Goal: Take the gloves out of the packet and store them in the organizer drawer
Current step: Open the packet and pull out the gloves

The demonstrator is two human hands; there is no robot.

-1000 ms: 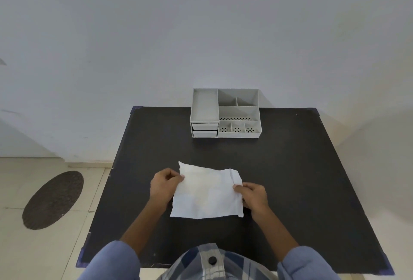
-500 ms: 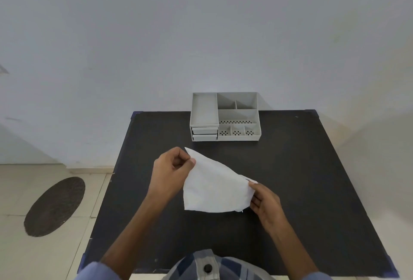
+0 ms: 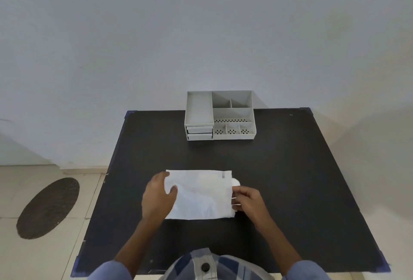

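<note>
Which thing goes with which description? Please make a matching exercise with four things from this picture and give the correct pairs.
Things:
1. packet
2. organizer
3. left hand
4. right hand

Descriptions:
A. stands at the far edge of the black table, drawers shut
B. holds the packet's left end, thumb on top
C. lies flat on the table between both hands
D. is at the packet's right end, where something white sticks out

Pairs: 1-C, 2-A, 3-B, 4-D
</note>
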